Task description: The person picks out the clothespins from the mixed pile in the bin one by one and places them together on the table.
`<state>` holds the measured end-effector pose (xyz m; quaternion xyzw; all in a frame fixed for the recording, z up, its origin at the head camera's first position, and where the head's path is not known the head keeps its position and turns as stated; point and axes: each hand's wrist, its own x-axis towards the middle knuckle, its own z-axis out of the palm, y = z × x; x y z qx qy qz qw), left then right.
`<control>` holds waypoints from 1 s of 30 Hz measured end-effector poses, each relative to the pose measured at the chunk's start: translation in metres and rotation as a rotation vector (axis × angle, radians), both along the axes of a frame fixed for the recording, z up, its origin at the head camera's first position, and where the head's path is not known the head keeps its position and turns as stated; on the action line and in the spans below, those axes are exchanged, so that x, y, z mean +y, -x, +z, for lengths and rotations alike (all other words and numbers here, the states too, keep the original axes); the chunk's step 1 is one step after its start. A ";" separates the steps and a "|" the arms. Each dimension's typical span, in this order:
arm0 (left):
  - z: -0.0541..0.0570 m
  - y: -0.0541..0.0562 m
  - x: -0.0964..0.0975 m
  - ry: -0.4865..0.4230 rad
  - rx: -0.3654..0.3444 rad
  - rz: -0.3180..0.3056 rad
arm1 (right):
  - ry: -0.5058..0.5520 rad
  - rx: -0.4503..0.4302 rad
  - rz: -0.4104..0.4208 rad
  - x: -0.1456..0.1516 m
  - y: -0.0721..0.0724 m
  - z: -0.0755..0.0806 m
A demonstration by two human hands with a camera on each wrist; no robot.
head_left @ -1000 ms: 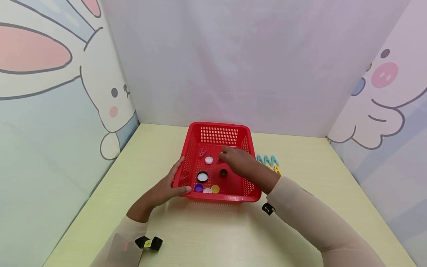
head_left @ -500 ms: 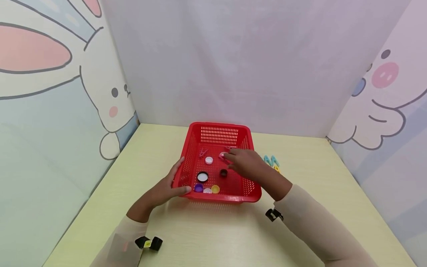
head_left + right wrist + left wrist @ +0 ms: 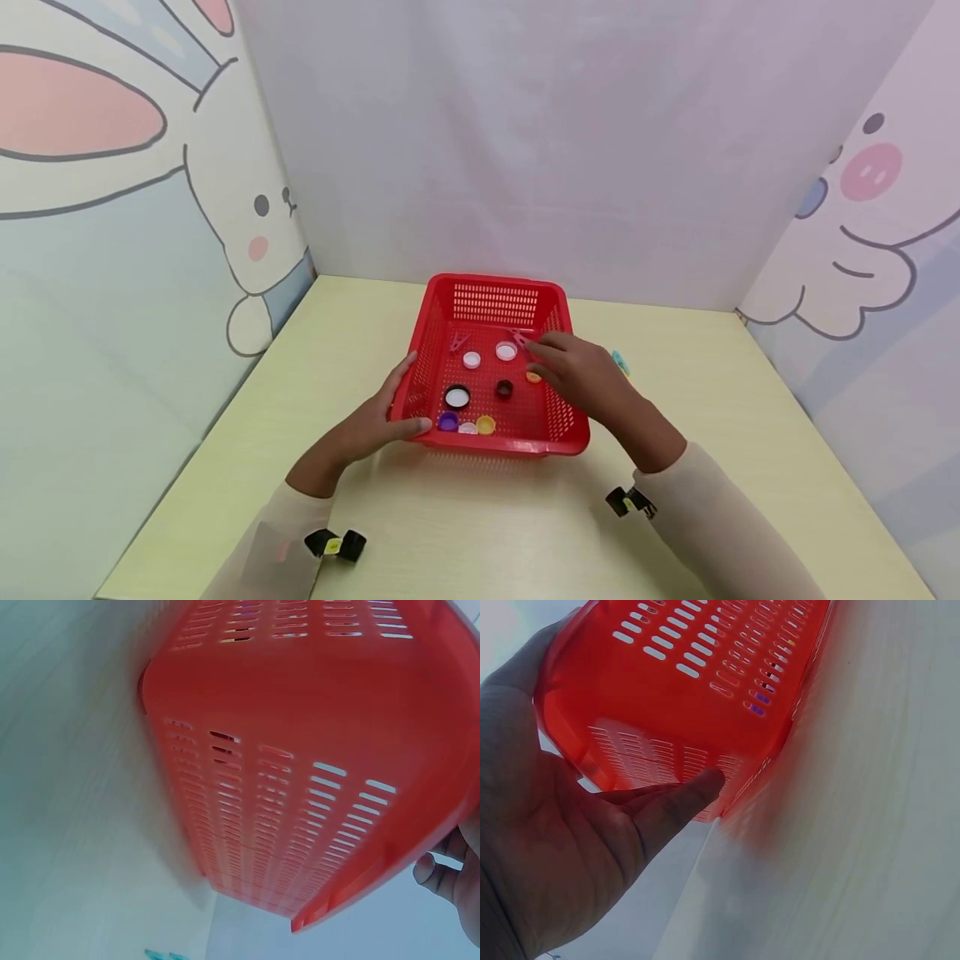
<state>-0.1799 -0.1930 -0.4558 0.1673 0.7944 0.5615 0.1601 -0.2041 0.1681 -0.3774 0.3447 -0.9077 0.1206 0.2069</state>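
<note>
Okay, one red perforated plastic basket [image 3: 495, 447] on the pale worktop [image 3: 450, 517], long axis running away from the person. Inside, two pink plastic clips [image 3: 519, 337] and eight visible round multicoloured caps [image 3: 457, 397]. Left clip slants far right; the other far-left to near-right, close by the right hand [image 3: 583, 372], its grip loosely parted; contact, can't tell. Left hand [image 3: 372, 427], grip spread straight, rests on the near-left corner. Teal clips [image 3: 620, 363] sit outside, partly hidden.
</note>
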 end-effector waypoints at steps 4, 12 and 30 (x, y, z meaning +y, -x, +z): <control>0.000 0.000 0.000 -0.005 0.002 -0.001 | 0.071 0.087 -0.012 0.010 -0.005 -0.001; 0.000 0.000 0.000 0.003 -0.005 0.003 | 0.216 0.135 -0.165 0.033 -0.010 -0.010; 0.002 -0.003 0.001 0.004 -0.006 0.007 | 0.182 -0.263 -0.527 0.064 -0.028 -0.023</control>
